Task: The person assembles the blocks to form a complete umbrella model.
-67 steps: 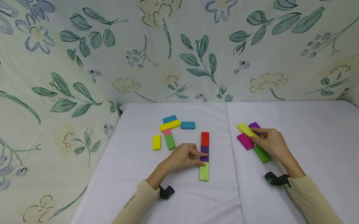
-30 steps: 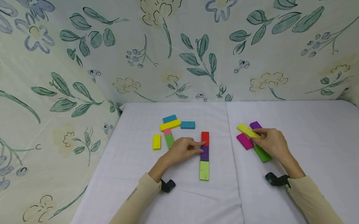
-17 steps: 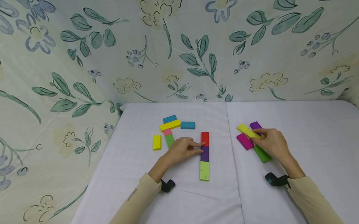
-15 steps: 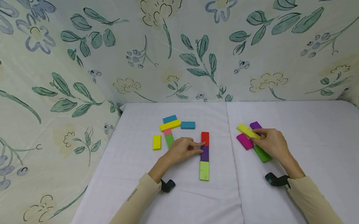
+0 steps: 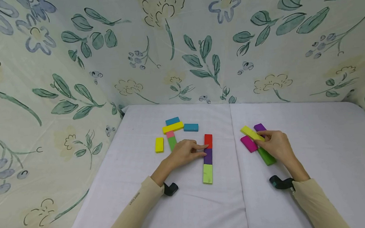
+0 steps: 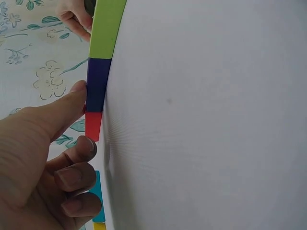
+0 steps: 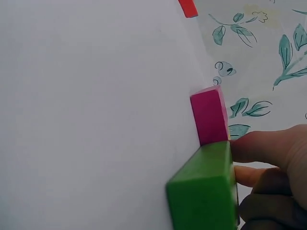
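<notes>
In the head view, my left hand (image 5: 186, 152) touches a row of three blocks laid end to end. Its index fingertip lies at the red block (image 5: 208, 140), and its thumb tip meets the purple block (image 5: 208, 157). A lime block (image 5: 207, 174) forms the near end. The left wrist view shows the other fingers curled beside the red block (image 6: 93, 125). To the right, my right hand (image 5: 276, 145) pinches a yellow block (image 5: 249, 131) between thumb and index finger. Around it are a magenta block (image 5: 249, 144), a green block (image 5: 267, 157) and a partly covered violet block (image 5: 259, 126).
Left of the row lie two blue blocks, one of them a blue block (image 5: 191, 127), a long yellow block (image 5: 173, 127), a short yellow block (image 5: 159, 145), a pink block (image 5: 169, 134) and a partly hidden green block (image 5: 172, 142). Patterned fabric (image 5: 179, 68) rises behind the white-covered table (image 5: 219, 209).
Since the oldest frame, my left hand has slid away from me along the row, from the purple and lime blocks to the red and purple ones. My right hand stays nearly still.
</notes>
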`<state>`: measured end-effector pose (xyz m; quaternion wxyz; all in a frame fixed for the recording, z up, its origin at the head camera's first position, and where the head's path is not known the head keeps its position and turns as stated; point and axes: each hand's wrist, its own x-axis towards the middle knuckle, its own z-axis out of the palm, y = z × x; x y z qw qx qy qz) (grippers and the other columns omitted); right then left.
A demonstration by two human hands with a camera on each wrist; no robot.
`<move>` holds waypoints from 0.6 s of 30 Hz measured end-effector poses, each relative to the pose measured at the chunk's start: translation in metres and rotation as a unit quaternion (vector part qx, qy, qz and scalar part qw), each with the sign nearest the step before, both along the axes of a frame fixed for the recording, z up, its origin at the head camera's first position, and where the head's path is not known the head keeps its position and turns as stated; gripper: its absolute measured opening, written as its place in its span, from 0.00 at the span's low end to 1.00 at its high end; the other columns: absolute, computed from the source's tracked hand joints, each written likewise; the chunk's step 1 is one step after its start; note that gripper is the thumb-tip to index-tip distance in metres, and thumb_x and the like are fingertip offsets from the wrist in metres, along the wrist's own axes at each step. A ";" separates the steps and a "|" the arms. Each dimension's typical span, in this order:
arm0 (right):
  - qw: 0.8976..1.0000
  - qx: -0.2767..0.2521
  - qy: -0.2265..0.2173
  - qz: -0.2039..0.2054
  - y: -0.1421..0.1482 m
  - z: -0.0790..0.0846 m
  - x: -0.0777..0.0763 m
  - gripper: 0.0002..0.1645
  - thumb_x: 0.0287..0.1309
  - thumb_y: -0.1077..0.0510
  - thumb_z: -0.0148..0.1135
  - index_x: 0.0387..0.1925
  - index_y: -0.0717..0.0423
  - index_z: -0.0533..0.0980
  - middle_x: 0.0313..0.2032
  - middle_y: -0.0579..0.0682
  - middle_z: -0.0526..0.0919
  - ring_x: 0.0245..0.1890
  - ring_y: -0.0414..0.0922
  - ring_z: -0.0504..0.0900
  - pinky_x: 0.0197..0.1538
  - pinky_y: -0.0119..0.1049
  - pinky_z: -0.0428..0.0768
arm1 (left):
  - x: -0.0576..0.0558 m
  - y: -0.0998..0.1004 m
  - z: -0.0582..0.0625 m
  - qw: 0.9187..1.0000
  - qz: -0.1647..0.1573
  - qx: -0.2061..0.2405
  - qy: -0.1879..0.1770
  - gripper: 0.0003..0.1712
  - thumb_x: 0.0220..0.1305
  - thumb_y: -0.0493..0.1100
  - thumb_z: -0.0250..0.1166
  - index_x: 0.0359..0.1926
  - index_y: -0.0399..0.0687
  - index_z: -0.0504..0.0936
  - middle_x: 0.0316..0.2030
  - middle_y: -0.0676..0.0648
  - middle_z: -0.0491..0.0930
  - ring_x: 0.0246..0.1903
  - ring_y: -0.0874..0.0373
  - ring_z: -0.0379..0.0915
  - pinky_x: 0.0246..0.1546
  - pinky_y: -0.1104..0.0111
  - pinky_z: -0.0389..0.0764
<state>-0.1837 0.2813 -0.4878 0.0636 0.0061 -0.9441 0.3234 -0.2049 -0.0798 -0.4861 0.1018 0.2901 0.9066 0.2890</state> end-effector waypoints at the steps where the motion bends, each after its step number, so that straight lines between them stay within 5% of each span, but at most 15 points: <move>1: 1.000 -0.005 0.000 0.006 0.000 0.000 -0.001 0.24 0.60 0.61 0.72 0.53 0.74 0.81 0.19 0.49 0.70 0.16 0.38 0.65 0.17 0.30 0.62 | 0.000 0.000 0.000 1.000 0.000 0.000 0.001 0.25 0.65 0.54 0.73 0.62 0.61 0.84 0.23 0.55 0.71 0.26 0.64 0.65 0.27 0.76 0.59; 13: 0.998 -0.018 -0.038 0.047 -0.006 0.018 -0.012 0.26 0.65 0.61 0.69 0.60 0.72 0.77 0.18 0.47 0.63 0.17 0.42 0.63 0.19 0.32 0.63 | 0.002 -0.001 0.000 1.000 0.017 -0.006 -0.012 0.32 0.57 0.64 0.76 0.62 0.65 0.83 0.21 0.55 0.68 0.25 0.63 0.66 0.27 0.75 0.61; 18: 0.996 -0.029 -0.057 0.068 -0.019 0.025 -0.021 0.25 0.66 0.61 0.67 0.61 0.69 0.78 0.19 0.47 0.63 0.18 0.42 0.63 0.20 0.32 0.62 | 0.004 -0.003 0.002 0.999 -0.012 -0.046 -0.002 0.44 0.49 0.69 0.78 0.67 0.69 0.78 0.21 0.56 0.66 0.25 0.64 0.65 0.27 0.74 0.59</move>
